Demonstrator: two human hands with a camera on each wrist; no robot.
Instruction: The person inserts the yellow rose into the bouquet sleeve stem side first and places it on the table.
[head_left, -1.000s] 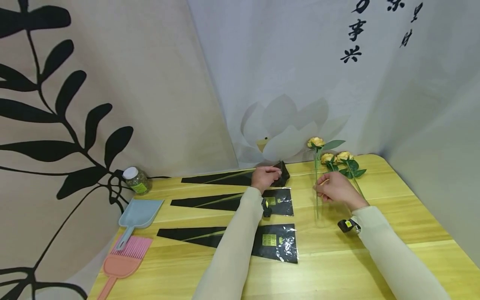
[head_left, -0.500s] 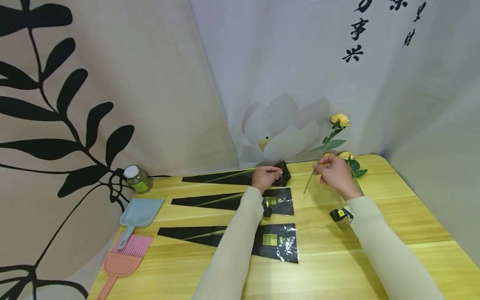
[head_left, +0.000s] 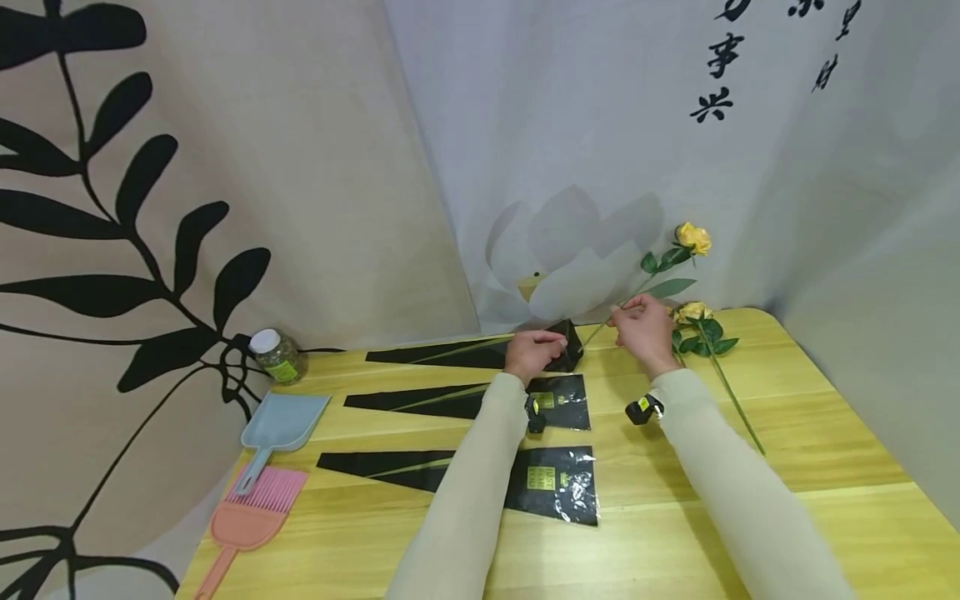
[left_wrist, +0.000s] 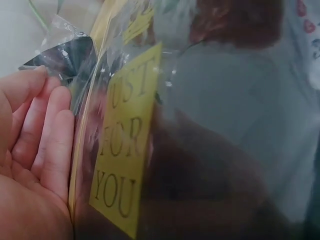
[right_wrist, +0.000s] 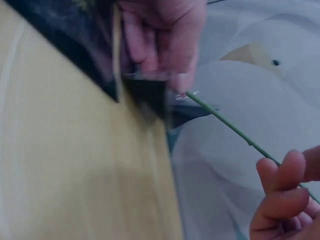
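Observation:
My left hand [head_left: 534, 353] pinches the raised mouth edge of the farthest black flower sleeve [head_left: 442, 354], holding that end propped up. In the left wrist view a yellow "JUST FOR YOU" label [left_wrist: 125, 145] shows close beside the fingers. My right hand [head_left: 647, 333] pinches the green stem [right_wrist: 232, 127] of a yellow rose [head_left: 693, 238] between thumb and fingers. The rose is tilted, its bloom up to the right and its stem end down to the left. In the right wrist view the stem's end is right at the left fingertips and the sleeve's mouth.
Two more black sleeves [head_left: 562, 402] [head_left: 551, 483] lie nearer me. Other yellow roses [head_left: 694, 312] lie at right, partly behind the right hand. At left are a lidded jar [head_left: 279, 357], a blue dustpan [head_left: 285, 419] and a pink brush [head_left: 251, 525]. A curtain backs the table.
The right hand has lifted the rose from upright, tilted it and moved its stem end left to the sleeve's mouth. The left hand has kept its place.

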